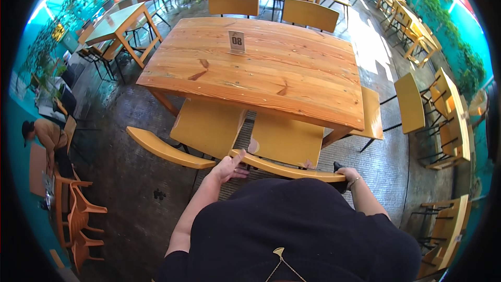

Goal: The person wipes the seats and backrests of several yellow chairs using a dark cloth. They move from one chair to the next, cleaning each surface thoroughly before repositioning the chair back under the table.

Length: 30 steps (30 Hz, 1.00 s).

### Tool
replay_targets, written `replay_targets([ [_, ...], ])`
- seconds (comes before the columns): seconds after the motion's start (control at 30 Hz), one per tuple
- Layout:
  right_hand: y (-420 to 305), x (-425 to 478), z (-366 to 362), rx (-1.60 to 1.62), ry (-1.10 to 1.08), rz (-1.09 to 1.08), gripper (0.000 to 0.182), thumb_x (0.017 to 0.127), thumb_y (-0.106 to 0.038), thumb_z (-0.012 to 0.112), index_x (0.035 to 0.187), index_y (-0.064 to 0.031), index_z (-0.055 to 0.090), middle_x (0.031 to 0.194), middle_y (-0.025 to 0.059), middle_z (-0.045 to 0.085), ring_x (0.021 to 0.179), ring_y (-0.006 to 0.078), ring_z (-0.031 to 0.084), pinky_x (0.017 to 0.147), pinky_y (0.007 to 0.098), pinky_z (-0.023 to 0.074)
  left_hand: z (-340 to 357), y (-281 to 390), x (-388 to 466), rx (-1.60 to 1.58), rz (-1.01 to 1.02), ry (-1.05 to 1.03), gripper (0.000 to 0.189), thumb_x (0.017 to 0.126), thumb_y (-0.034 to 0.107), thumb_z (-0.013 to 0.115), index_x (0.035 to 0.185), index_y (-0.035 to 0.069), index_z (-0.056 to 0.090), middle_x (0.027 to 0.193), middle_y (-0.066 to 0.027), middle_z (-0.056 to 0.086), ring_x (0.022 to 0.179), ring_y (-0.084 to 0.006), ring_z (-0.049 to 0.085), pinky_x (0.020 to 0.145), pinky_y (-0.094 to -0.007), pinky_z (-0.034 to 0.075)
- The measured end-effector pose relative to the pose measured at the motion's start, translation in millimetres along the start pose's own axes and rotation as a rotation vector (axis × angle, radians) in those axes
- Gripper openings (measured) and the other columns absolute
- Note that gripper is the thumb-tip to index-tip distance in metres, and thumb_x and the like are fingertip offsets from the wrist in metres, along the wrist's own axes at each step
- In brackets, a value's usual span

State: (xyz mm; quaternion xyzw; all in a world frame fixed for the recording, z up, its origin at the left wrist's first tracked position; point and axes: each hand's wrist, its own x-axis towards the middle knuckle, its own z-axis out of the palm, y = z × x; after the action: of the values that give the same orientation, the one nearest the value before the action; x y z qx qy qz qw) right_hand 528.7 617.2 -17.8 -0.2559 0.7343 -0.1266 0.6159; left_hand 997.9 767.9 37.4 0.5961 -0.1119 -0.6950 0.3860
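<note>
My left hand point(230, 169) is at the left end of a yellow wooden chair backrest point(289, 170), its thumb raised beside the edge and its fingers spread. At the backrest's other end, my right hand point(349, 174) is closed around a black object point(337, 167); what it is, I cannot make out. This chair's seat point(287, 137) has worn patches and reaches under a wooden table point(258, 70). To its left stands a second chair, its curved backrest point(168, 150) angled away and its seat point(209, 125) also partly beneath the tabletop. A number card point(236, 42) stands on the table.
Two chair backs point(233, 4) point(310, 15) line the table's far side. Another chair point(409, 103) stands to the right, before a row of tables. On the left a person point(51, 137) sits near stacked orange plastic chairs point(80, 211). The dark floor point(129, 203) looks wet.
</note>
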Motion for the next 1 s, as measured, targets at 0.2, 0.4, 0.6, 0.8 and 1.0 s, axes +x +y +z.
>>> replay_targets([
  [0.2, 13.5, -2.0, -11.3, -0.05, 0.112, -0.163, 0.028, 0.079, -0.022, 0.068, 0.088, 0.0034, 0.061, 0.079, 0.013, 0.061, 0.063, 0.026, 0.061, 0.056, 0.0399, 0.0518, -70.1, 31.9, -91.9, -0.013, 0.865, 0.59, 0.031, 0.095, 0.018, 0.062, 0.117, -0.001, 0.051, 0.101, -0.0107, 0.064, 0.08, -0.0109, 0.061, 0.065, -0.0239, 0.052],
  [0.4, 8.5, -20.3, -5.4, -0.361, 0.432, -0.509, 0.042, 0.086, -0.037, 0.063, 0.095, 0.004, 0.063, 0.079, 0.0139, 0.062, 0.068, 0.0248, 0.059, 0.064, 0.0383, 0.0467, -209.4, 35.6, -92.8, -0.213, 0.671, 0.989, 0.041, 0.091, 0.045, 0.063, 0.097, 0.004, 0.062, 0.082, -0.0019, 0.062, 0.069, -0.0079, 0.056, 0.06, -0.0253, 0.044],
  [0.6, -17.8, -124.6, 84.8, -0.874, 0.674, -1.092, 0.034, 0.09, -0.029, 0.06, 0.107, 0.001, 0.064, 0.103, 0.0161, 0.062, 0.099, 0.036, 0.056, 0.089, 0.0434, 0.0434, -287.6, 11.7, -27.7, -0.297, 0.336, 1.083, 0.075, 0.078, 0.05, 0.073, 0.126, 0.0, 0.044, 0.113, -0.0173, 0.059, 0.097, -0.0282, 0.061, 0.072, -0.0487, 0.05],
  [0.8, 5.2, -147.1, 165.5, -1.089, 0.51, -1.382, 0.025, 0.085, -0.03, 0.062, 0.096, -0.008, 0.067, 0.091, 0.0105, 0.064, 0.092, 0.0306, 0.057, 0.081, 0.0417, 0.0419, -252.5, 13.7, -11.2, -0.527, 0.415, 0.83, 0.04, 0.077, 0.025, 0.058, 0.11, 0.002, 0.055, 0.096, -0.0173, 0.062, 0.081, -0.0337, 0.065, 0.067, -0.0561, 0.054],
  [1.0, 2.7, -141.4, 167.9, -1.042, 0.514, -1.456, 0.035, 0.081, -0.04, 0.065, 0.097, -0.0086, 0.066, 0.086, 0.0094, 0.062, 0.084, 0.0301, 0.059, 0.077, 0.0421, 0.0426, -256.6, 15.6, -13.3, -0.462, 0.41, 0.851, 0.035, 0.077, 0.018, 0.056, 0.106, -0.002, 0.055, 0.093, -0.017, 0.061, 0.076, -0.0323, 0.066, 0.056, -0.0522, 0.057],
])
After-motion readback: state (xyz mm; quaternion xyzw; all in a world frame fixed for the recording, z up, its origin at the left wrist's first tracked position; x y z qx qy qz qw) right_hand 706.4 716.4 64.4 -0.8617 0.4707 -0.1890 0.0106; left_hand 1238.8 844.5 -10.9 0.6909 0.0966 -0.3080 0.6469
